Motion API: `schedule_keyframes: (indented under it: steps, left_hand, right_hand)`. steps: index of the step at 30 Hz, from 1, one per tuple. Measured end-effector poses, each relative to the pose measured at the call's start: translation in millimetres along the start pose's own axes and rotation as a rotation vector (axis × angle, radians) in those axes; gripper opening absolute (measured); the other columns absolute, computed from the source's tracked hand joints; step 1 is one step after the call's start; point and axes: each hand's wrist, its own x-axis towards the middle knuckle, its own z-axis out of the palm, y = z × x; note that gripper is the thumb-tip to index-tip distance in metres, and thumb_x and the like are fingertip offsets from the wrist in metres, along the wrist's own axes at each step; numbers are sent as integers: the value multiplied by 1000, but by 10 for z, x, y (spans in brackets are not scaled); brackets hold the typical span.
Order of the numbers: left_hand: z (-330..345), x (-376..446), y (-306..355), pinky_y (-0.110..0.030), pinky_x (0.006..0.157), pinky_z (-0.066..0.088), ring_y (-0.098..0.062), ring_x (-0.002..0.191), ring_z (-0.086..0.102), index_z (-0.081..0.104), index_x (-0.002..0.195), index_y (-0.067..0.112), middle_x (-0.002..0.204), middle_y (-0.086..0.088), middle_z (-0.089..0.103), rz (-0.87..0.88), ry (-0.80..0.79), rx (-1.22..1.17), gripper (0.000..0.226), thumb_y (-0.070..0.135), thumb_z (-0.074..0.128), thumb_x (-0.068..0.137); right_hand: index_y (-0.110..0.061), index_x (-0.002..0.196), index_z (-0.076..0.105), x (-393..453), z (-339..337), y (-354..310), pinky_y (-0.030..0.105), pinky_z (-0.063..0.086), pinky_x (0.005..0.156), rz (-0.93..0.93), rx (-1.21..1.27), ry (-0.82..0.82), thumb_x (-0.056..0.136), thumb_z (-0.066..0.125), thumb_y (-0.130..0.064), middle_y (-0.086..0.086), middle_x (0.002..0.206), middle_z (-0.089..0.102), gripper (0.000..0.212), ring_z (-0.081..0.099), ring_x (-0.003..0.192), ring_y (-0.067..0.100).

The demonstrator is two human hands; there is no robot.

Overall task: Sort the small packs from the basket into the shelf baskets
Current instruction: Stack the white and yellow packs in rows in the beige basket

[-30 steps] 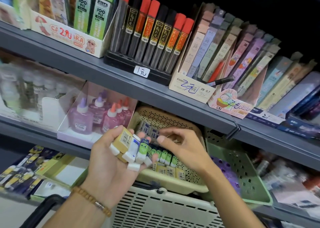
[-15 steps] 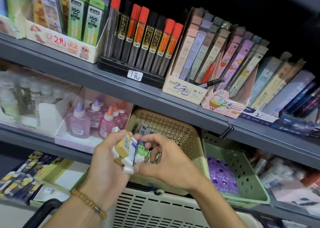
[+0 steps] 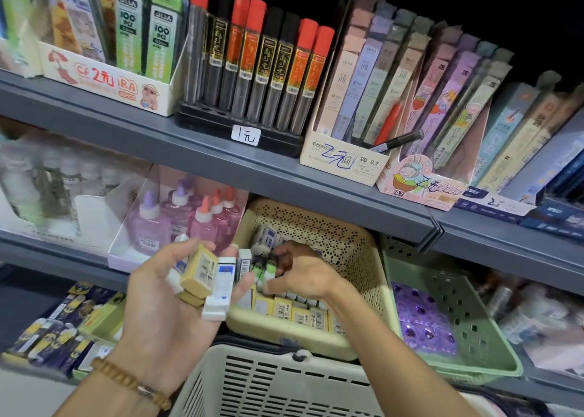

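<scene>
A tan-yellow pack with a barcode label (image 3: 199, 269) and a white pack with a blue patch (image 3: 222, 283) are being shown in the left hand (image 3: 164, 302). Green-and-white packs (image 3: 264, 272) are being shown at the right hand (image 3: 298, 274). A cream shelf basket dotted with small round holes (image 3: 347, 252) is being seen beside a pale green shelf basket with square holes (image 3: 458, 306), purple packs (image 3: 420, 318) being shown in the green one. A beige slotted basket (image 3: 268, 385) is being seen lowest in the view. A brown beaded bracelet (image 3: 126, 382) is being worn on the left wrist. The grey shelf (image 3: 158, 132) is being lined with red-capped and black-capped tubes (image 3: 262, 62).
</scene>
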Motion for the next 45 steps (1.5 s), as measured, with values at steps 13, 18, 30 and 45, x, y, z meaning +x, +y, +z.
schedule_keyframes:
  steps: [13, 18, 30, 45]
  left_hand:
    - [-6, 4, 38, -48, 71, 57, -30, 110, 64, 63, 79, 12, 96, -7, 63, -72, 68, -83, 14, 20, 67, 67]
    - [31, -1, 29, -47, 76, 57, -28, 108, 65, 58, 84, 12, 92, -8, 63, -66, 48, -53, 15, 21, 63, 73]
    - [40, -3, 35, -45, 77, 57, -39, 103, 67, 56, 88, 9, 117, -23, 64, -134, 33, -29, 18, 23, 61, 78]
    - [29, 32, 71, -50, 92, 49, -41, 99, 68, 59, 85, 6, 80, -14, 69, -52, 82, -27, 11, 14, 58, 78]
  right_hand:
    - [-17, 119, 63, 16, 101, -181, 21, 48, 75, 4, -37, 130, 81, 77, -29, -3, 93, 66, 42, 63, 89, 14]
    - [-18, 94, 74, -390, -60, -366, 19, 50, 61, -195, 496, 103, 88, 71, -28, 0, 83, 74, 12, 59, 66, 9]
    - [-10, 92, 71, -336, -225, -180, 20, 53, 57, -1, 598, 188, 83, 76, -15, 8, 71, 72, 11, 64, 59, 13]
    - [-10, 90, 65, 61, -12, -27, 22, 57, 56, 208, 269, 113, 87, 71, -10, 12, 78, 74, 6, 73, 62, 15]
